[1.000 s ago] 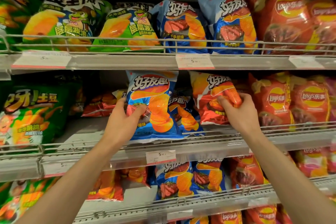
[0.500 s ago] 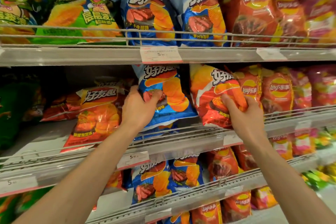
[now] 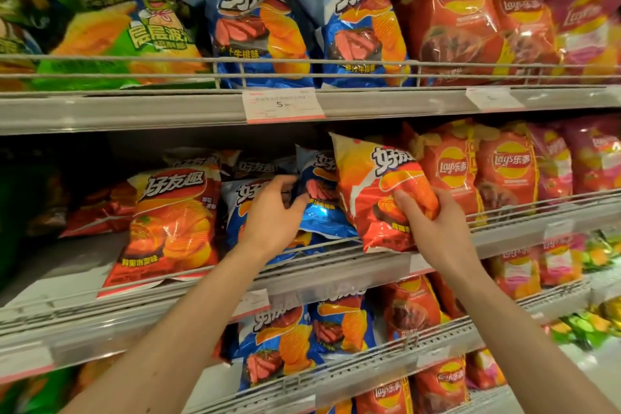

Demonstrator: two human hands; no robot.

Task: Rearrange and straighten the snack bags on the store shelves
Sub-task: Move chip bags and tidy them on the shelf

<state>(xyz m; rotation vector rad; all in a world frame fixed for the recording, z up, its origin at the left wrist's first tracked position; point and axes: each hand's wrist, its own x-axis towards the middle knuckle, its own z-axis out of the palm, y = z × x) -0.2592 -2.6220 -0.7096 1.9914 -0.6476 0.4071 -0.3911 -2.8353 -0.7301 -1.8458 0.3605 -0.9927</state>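
On the middle shelf [image 3: 537,228], my right hand [image 3: 437,228] grips the lower part of an orange-red chip bag [image 3: 373,185] and holds it upright just above the wire rail. To its left, my left hand [image 3: 272,215] curls its fingers on the edge of a blue chip bag [image 3: 319,208] standing behind. Another blue bag [image 3: 240,202] sits low in front, partly hidden by my left hand. Further left an orange-red bag of the same brand [image 3: 171,222] leans against the rail.
Red Lay's bags [image 3: 453,171] stand right of the held bag, with pink bags beyond them. The top shelf holds green, blue [image 3: 356,27] and red bags behind a wire rail. A price tag [image 3: 282,104] hangs from its front edge. More bags fill the lower shelves.
The view has shifted to the right. My left hand moved off the front blue bag, which now sits lower, to the blue bag behind. My right hand still holds the orange-red bag.
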